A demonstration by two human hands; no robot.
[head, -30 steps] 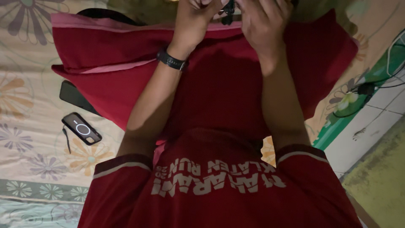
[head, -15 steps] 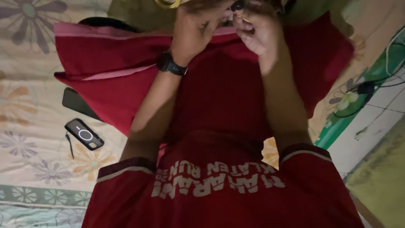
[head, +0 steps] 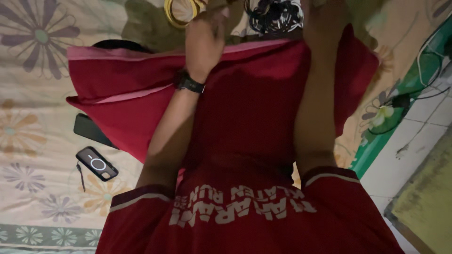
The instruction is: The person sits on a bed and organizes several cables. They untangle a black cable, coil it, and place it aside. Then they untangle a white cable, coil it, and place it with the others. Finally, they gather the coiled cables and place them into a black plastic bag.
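My left hand (head: 206, 35), with a black watch (head: 189, 83) on its wrist, reaches out over a red pillow (head: 122, 89) toward the top edge of the view. It is blurred and its fingers are cut off. My right hand (head: 326, 14) is also blurred at the top edge, to the right. Between them, just beyond the pillow, lies a tangle of black cable (head: 275, 15). A yellow ring-shaped roll (head: 180, 9) sits just left of my left hand. I cannot see whether either hand holds anything.
A phone with a ring on its back (head: 97, 163) and a dark flat device (head: 89, 129) lie on the floral bedsheet (head: 33, 117) at left. Black cords and a plug (head: 400, 101) trail along the green bed edge at right, beside a pale floor (head: 405, 155).
Both hands were together at the top, working on a small dark item. They have moved apart and farther forward, and the view has tilted up, showing the cable tangle and yellow roll.
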